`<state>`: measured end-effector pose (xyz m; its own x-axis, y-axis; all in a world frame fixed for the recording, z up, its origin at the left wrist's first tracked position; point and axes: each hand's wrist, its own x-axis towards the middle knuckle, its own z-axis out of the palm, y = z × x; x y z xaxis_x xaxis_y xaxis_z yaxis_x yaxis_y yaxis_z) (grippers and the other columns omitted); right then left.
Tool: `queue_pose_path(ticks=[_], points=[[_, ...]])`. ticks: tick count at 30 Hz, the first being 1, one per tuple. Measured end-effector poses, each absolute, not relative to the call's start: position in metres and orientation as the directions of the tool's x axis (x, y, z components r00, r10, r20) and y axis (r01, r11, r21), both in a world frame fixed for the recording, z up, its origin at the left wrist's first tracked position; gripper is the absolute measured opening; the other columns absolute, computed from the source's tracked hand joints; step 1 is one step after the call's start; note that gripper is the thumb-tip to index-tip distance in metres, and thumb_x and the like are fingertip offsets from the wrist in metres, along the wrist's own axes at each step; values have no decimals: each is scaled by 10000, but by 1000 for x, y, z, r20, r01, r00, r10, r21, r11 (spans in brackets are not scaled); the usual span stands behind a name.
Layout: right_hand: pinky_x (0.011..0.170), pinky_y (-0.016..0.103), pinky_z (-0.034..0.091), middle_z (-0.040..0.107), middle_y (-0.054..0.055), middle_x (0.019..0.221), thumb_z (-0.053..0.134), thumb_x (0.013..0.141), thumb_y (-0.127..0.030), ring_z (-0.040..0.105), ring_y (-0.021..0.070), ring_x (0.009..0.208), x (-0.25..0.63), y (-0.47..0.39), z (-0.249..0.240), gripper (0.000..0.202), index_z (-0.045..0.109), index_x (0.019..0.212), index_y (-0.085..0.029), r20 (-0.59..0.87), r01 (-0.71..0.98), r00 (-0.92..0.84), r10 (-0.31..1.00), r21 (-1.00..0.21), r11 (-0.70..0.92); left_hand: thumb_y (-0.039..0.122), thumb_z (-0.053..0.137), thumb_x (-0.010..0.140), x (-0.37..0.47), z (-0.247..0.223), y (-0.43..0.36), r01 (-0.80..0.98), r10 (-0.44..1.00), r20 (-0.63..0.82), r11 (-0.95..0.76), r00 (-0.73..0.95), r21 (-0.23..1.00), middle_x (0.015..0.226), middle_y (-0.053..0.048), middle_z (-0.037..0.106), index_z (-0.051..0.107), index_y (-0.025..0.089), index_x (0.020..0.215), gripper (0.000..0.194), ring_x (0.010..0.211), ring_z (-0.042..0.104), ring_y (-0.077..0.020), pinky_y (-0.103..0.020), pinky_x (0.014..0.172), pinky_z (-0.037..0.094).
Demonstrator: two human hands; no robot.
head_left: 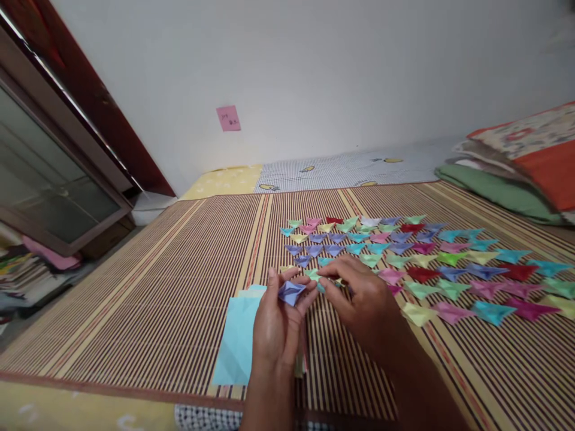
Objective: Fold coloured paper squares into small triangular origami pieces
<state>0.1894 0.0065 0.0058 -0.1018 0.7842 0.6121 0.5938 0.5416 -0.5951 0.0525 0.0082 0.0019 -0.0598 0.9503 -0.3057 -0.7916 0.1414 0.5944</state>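
My left hand (pixel 279 326) is palm up, its thumb and fingers closed around a purple folded paper boat (pixel 291 293). My right hand (pixel 366 294) is just to the right, thumb and forefinger bent close together. Its fingertips come up beside a light green paper boat (pixel 312 275); whether they grip anything cannot be made out. Below and partly behind my left hand lies a stack of paper sheets with a light blue sheet (pixel 236 341) on top.
Rows of coloured paper boats (pixel 451 258) cover the right half of the striped mat (pixel 148 299). Folded bedding (pixel 489 185) is piled at the far right. A pink note (pixel 229 118) is stuck on the white wall, and a glass-fronted cabinet (pixel 49 173) stands at left.
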Motion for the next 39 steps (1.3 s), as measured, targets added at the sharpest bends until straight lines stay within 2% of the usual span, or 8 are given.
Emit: queue_pose_path(ticks=[4, 9, 15, 21, 28, 30, 35, 39], points=[[635, 314, 429, 624, 11, 734, 572, 950, -218, 576, 179, 677, 183, 3, 7, 183, 626, 776, -204, 498, 572, -55, 866, -695, 436, 354, 518, 1044, 51, 5, 10, -817, 931, -355, 142, -81, 559, 759, -115, 731, 728, 93, 807, 410, 762, 735, -210, -438, 875, 616], [560, 281, 392, 598, -22, 620, 620, 907, -295, 538, 155, 565, 168, 2, 4, 238, 558, 689, -224, 414, 549, 21, 910, -766, 335, 425, 708, 926, 54, 0, 6, -805, 971, -235, 101, -50, 585, 832, -90, 744, 749, 116, 862, 318, 845, 735, -210, -397, 904, 589], [522, 266, 337, 548, -23, 591, 572, 865, -232, 498, 156, 527, 166, 7, -6, 224, 477, 662, -239, 440, 664, 36, 897, -682, 308, 518, 795, 816, 60, -7, 3, -752, 985, -159, 58, -62, 656, 853, -71, 753, 746, 136, 908, 397, 902, 750, -250, -398, 882, 582], [514, 284, 305, 587, 4, 637, 546, 844, -162, 508, 170, 536, 161, 2, -2, 157, 506, 714, -241, 543, 731, 9, 839, -576, 365, 493, 834, 776, 62, -2, 4, -746, 964, -265, 152, -33, 648, 868, -98, 774, 748, 134, 860, 379, 959, 752, -283, -410, 897, 587], [525, 258, 303, 588, -3, 672, 531, 876, -158, 521, 146, 563, 201, 0, 9, 183, 504, 706, -221, 516, 811, 117, 848, -542, 218, 663, 672, 866, 55, 6, 4, -539, 980, -185, 119, -69, 834, 1225, -114, 757, 727, 224, 1195, 552, 1296, 608, -291, -435, 1063, 474], [501, 234, 299, 568, -24, 620, 537, 873, -166, 525, 132, 529, 240, 3, 14, 202, 494, 683, -217, 473, 824, 173, 864, -550, 136, 650, 705, 841, 53, 1, 7, -514, 986, -144, 80, -87, 854, 1184, -114, 769, 750, 201, 1108, 524, 1250, 634, -304, -429, 1037, 488], [576, 244, 388, 606, -13, 610, 550, 909, -189, 554, 136, 592, 368, 38, 31, 261, 581, 650, -186, 437, 886, 241, 866, -463, -13, 536, 846, 728, 62, -12, 10, -489, 994, -108, 82, -25, 868, 871, -77, 786, 788, 177, 958, 430, 813, 728, -244, -330, 747, 565], [726, 306, 537, 712, 46, 858, 622, 979, -235, 662, 177, 781, 456, 88, 38, 178, 697, 857, -129, 369, 886, 379, 849, -409, -218, 518, 877, 697, 77, -13, 0, -437, 960, -117, 223, 255, 871, 792, -97, 766, 810, 196, 876, 374, 656, 695, -229, -306, 569, 495]])
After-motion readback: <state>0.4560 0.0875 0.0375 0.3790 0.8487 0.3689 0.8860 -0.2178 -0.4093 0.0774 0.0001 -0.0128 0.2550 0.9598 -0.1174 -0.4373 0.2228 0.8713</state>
